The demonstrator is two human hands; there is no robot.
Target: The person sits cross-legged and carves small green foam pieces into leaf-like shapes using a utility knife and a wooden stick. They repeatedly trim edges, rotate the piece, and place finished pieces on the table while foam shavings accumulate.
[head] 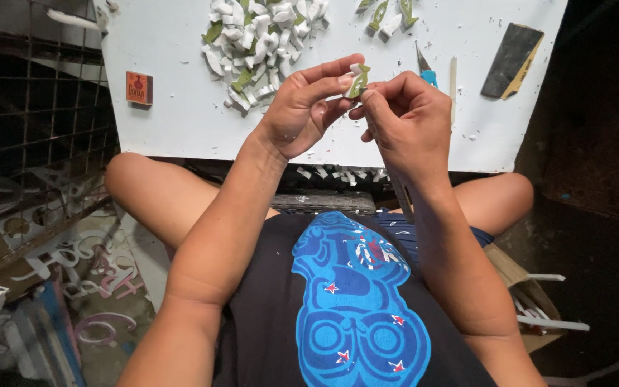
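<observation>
Both hands [302, 107] [406, 118] pinch, apparently, one small green-white piece [357, 80].

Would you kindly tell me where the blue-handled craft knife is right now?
In the head view, the blue-handled craft knife lies on the white board, just beyond the right hand, beside a thin white stick.

A white board [173, 122] carries a pile of white-and-green pieces [259, 43], a small orange box [139, 88], a blue-handled knife [424, 68] and a dark sanding block [511, 61].

Black tee [266, 315] w/ blue graphic, bare arms, dark shorts [402, 233].
</observation>
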